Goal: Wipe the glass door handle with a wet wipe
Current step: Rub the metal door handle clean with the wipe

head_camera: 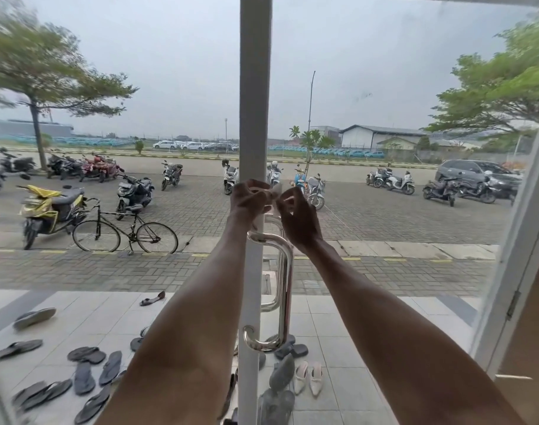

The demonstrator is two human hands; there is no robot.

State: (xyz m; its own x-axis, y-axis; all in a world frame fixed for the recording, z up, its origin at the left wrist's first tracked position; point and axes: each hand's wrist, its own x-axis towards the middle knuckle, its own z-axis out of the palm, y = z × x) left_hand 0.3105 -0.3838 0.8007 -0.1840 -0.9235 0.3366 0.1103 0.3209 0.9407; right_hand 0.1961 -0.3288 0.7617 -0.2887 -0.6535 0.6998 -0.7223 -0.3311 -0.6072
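Note:
A chrome D-shaped door handle (pixel 285 289) is fixed to the white frame (pixel 254 102) of the glass door, in the middle of the head view. Both my arms reach forward above the handle's upper bend. My left hand (pixel 250 199) and my right hand (pixel 297 217) meet just above it, fingers curled, pinching a small pale wet wipe (pixel 273 196) between them. The wipe is mostly hidden by my fingers. Neither hand touches the handle.
Through the glass lie several sandals and shoes (pixel 87 372) on the tiled porch. Beyond stand a bicycle (pixel 124 231), several scooters and a grey car (pixel 480 176) in a paved lot. A second white door frame (pixel 513 256) slants at the right.

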